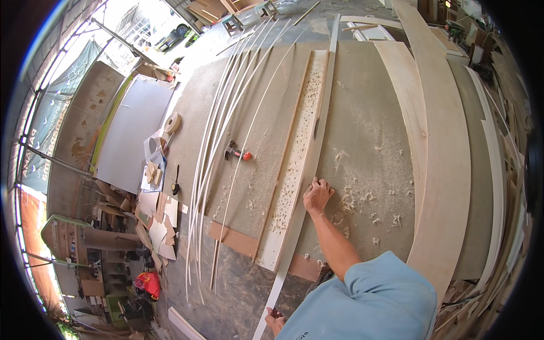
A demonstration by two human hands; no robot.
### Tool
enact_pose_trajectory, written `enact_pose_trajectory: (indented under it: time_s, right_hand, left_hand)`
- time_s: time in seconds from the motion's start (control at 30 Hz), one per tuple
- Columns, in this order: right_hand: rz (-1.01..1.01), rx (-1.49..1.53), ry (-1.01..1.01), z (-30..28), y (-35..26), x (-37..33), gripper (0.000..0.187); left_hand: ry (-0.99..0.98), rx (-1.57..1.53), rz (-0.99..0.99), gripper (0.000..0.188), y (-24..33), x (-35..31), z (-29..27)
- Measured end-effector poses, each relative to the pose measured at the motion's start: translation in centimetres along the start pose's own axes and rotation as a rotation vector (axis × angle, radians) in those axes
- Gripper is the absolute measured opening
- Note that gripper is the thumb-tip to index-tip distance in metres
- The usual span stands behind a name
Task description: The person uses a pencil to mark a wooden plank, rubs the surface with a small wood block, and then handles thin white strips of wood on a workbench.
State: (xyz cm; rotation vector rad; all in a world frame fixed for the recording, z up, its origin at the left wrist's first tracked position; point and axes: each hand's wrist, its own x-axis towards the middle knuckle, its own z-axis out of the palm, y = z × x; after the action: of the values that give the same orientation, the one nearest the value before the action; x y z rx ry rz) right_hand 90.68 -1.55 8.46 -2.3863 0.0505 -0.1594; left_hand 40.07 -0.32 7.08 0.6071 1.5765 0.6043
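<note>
We see a long, thin, pale strip of wood running from the near edge of the view far up the tabletop, lying along the right side of a narrow board that is peppered with small holes and dusted with shavings. The strip is flat, narrow and light in colour, and it looks bowed, though the lens bends straight edges. Our right hand rests on it about midway, fingers curled down and pressing on its right edge against the tabletop. Our left hand is at the near end of the strip, low in the view; its fingers seem closed about the strip, but we cannot tell how firmly, as the blue sleeve hides part of it.

Wood shavings are scattered to the right of the right hand. To the left lies a bundle of thin white strips, and among them a small red and black tool. Wide curved planks lie on the right. A roll of tape sits at the far left.
</note>
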Motion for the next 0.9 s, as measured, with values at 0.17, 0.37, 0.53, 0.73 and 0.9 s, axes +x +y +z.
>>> enact_pose_trajectory:
  time_s: [0.17, 0.37, 0.53, 0.73, 0.9]
  right_hand:
    - [-0.002, 0.013, 0.040, 0.8, 0.3, 1.8, 0.028]
    - [-0.003, 0.050, 0.080, 1.1, 0.0, 4.9, 0.024]
    - [-0.017, 0.024, 0.094, 0.7, 0.6, 6.1, 0.020]
    - [-0.028, -0.012, -0.013, -0.8, -0.1, -0.8, 0.025]
    - [0.005, 0.058, -0.021, -0.6, 0.1, -0.2, 0.028]
  left_hand:
    - [0.013, 0.105, 0.063, 0.031, 0.1, -1.1, 2.4]
    - [-0.045, -0.047, 0.045, 0.019, -1.6, 2.5, 3.3]
    - [0.214, -0.217, -0.130, 0.019, 0.5, 0.3, 8.3]
    - [0.213, -0.146, -0.089, 0.025, 0.0, 0.6, 7.4]
    - [0.003, 0.073, 0.034, 0.025, -0.9, 0.9, 7.0]
